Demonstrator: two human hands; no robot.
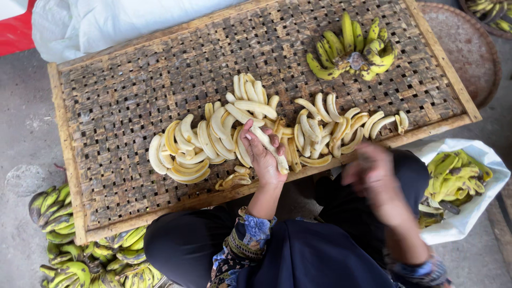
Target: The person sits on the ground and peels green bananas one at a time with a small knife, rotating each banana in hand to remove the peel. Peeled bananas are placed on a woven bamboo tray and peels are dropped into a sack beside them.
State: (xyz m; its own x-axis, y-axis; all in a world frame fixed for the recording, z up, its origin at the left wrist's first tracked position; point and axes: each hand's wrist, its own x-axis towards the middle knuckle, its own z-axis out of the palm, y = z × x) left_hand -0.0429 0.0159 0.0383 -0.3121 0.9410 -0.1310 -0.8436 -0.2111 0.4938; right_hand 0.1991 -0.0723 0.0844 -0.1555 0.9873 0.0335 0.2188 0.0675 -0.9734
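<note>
A woven bamboo tray [133, 96] in a wooden frame rests over a grey concrete floor [21, 133]. The left hand [261, 154] closes its fingers around a peeled banana [269, 146] among peeled bananas at the tray's near edge. The right hand [376, 176] is blurred; its fingers cannot be made out. A white bag of peels [458, 181] sits right.

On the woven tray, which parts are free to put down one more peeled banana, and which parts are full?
The woven tray is bare on its whole left side, and along the far edge left of the unpeeled bunch. The near middle is crowded: peeled bananas lie packed beside the left hand, which holds one. The right hand is blurred.
</note>
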